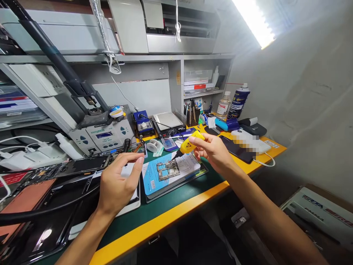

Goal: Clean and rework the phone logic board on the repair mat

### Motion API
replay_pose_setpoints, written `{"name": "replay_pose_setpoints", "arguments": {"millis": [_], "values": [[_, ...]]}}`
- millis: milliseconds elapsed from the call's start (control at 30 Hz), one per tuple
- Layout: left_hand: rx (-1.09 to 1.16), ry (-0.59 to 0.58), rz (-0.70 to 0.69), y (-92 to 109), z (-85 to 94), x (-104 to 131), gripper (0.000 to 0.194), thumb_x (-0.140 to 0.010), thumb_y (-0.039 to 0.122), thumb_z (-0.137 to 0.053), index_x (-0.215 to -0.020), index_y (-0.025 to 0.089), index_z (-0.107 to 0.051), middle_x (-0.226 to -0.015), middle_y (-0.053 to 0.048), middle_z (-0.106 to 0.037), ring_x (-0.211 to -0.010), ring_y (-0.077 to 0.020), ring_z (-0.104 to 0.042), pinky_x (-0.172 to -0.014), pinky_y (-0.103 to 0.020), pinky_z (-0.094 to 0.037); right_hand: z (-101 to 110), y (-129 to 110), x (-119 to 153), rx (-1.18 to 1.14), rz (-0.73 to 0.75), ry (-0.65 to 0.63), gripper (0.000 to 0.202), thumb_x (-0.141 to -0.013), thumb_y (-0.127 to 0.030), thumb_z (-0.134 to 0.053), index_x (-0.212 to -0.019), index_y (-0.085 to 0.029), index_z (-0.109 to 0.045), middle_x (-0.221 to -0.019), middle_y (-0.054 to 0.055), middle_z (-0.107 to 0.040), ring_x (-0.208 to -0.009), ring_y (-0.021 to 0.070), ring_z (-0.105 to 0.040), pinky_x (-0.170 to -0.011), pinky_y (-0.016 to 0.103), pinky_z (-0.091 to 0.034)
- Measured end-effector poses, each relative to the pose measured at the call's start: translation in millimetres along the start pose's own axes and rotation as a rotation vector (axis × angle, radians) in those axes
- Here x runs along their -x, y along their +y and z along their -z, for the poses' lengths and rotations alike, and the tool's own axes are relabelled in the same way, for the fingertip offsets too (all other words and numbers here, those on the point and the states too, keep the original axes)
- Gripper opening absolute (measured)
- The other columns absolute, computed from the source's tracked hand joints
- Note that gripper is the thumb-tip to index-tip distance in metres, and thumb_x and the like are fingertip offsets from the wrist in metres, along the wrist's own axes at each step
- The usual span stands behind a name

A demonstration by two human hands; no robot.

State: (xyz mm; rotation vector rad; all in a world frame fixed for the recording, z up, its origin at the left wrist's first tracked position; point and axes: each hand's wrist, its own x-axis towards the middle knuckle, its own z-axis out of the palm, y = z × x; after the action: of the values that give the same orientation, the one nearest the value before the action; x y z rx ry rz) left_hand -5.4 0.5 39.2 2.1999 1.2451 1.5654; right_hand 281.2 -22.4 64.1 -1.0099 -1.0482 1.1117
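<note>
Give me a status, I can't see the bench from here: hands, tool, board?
Right hand grips yellow tool, tip down at circuit board. Left hand hovers empty beside it, fingers curled. Nothing between tip and board.

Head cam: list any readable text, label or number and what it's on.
None reads with certainty.
Grey soldering station: brand strip and screen too blurred.
Dark blue spray can: label print too small.
White box with blue lettering: letters too smeared.
Blue-and-white card under the bare circuit board: print too small.
White device: pixelated.
</note>
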Motion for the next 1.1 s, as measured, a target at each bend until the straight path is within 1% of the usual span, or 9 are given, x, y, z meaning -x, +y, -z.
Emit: {"name": "replay_pose_setpoints", "arguments": {"millis": [200, 367, 567, 700, 800, 867, 933, 1033, 1100], "values": [[-0.001, -0.01, -0.021, 1, 0.6, 1, 0.019, -0.099, 0.038, -0.068, -0.094, 0.024, -0.079, -0.096, -0.001, -0.079, -0.089, -0.0191, -0.074, -0.084, -0.031, -0.057, -2, 2, 0, -0.018, -0.006, 0.001, 0.045, -0.076, -0.048, -0.097, -0.09, -0.014, -0.071, -0.081, 0.004, -0.074, -0.055, 0.0113, -0.058, -0.051, 0.024, -0.048], [-0.011, -0.025, -0.028, 4, 1.1, 1, 0.019, -0.099, 0.037, -0.067, -0.093, 0.023, -0.078, -0.091, 0.0, -0.079, -0.085, -0.0176, -0.071, -0.081, -0.03, -0.055, -1, 2, -3, 0.025, 0.007, 0.009, 0.048, -0.075, -0.052, -0.097, -0.09, -0.015, -0.069, -0.078, 0.003, -0.073, -0.054, 0.0117, -0.058, -0.049, 0.025, -0.047], [-0.014, -0.038, -0.037, 5, 1.2, 1, 0.016, -0.099, 0.035, -0.068, -0.092, 0.024, -0.078, -0.089, 0.002, -0.077, -0.083, -0.0149, -0.069, -0.08, -0.026, -0.053, -11, -16, 1, 0.289, 0.13, -0.002, 0.049, -0.078, -0.057, -0.094, -0.09, -0.017, -0.068, -0.063, -0.004, -0.064, -0.053, 0.0127, -0.059, -0.054, 0.024, -0.046], [-0.012, -0.037, -0.043, 6, 1.6, 2, 0.015, -0.099, 0.033, -0.068, -0.092, 0.024, -0.078, -0.09, 0.002, -0.077, -0.083, -0.0148, -0.068, -0.08, -0.026, -0.052, -22, -27, 5, 0.33, 0.134, -0.026, 0.05, -0.076, -0.058, -0.095, -0.089, -0.018, -0.068, -0.061, -0.006, -0.061, -0.052, 0.0126, -0.059, -0.053, 0.024, -0.047], [-0.004, -0.03, -0.041, 7, 2.6, 2, 0.014, -0.099, 0.032, -0.068, -0.093, 0.024, -0.078, -0.089, 0.002, -0.077, -0.082, -0.0147, -0.068, -0.079, -0.027, -0.052, -25, -27, 3, 0.337, 0.135, -0.033, 0.049, -0.077, -0.057, -0.095, -0.089, -0.018, -0.068, -0.058, -0.006, -0.061, -0.05, 0.0123, -0.059, -0.051, 0.023, -0.046], [0.008, -0.025, -0.04, 7, 3.4, 2, 0.014, -0.099, 0.031, -0.068, -0.093, 0.023, -0.078, -0.089, 0.002, -0.077, -0.082, -0.0145, -0.068, -0.079, -0.026, -0.052, -23, -23, -1, 0.269, 0.124, -0.033, 0.047, -0.078, -0.055, -0.095, -0.088, -0.017, -0.068, -0.058, -0.005, -0.062, -0.049, 0.0119, -0.059, -0.049, 0.022, -0.046], [0.026, -0.028, -0.04, 7, 4.0, 3, 0.013, -0.099, 0.03, -0.068, -0.093, 0.023, -0.078, -0.089, 0.002, -0.077, -0.083, -0.0138, -0.069, -0.08, -0.025, -0.052, -20, -17, -6, 0.105, 0.064, -0.035, 0.046, -0.078, -0.053, -0.094, -0.087, -0.016, -0.069, -0.06, -0.003, -0.064, -0.049, 0.0119, -0.06, -0.046, 0.021, -0.048], [0.071, -0.06, -0.057, 10, 3.4, 4, 0.013, -0.1, 0.028, -0.067, -0.093, 0.024, -0.078, -0.091, 0.002, -0.078, -0.085, -0.0127, -0.071, -0.082, -0.023, -0.053, -15, -7, -11, -0.212, -0.114, -0.01, 0.047, -0.073, -0.048, -0.097, -0.09, -0.015, -0.069, -0.066, -0.001, -0.069, -0.046, 0.0112, -0.06, -0.041, 0.02, -0.049], [0.107, -0.094, -0.083, 13, 1.7, 5, 0.011, -0.099, 0.026, -0.069, -0.093, 0.024, -0.078, -0.092, 0.003, -0.079, -0.086, -0.0123, -0.072, -0.083, -0.022, -0.053, -14, -1, -11, -0.33, -0.208, 0.018, 0.045, -0.07, -0.044, -0.099, -0.089, -0.016, -0.068, -0.062, -0.003, -0.066, -0.044, 0.0105, -0.059, -0.039, 0.018, -0.05]]}}
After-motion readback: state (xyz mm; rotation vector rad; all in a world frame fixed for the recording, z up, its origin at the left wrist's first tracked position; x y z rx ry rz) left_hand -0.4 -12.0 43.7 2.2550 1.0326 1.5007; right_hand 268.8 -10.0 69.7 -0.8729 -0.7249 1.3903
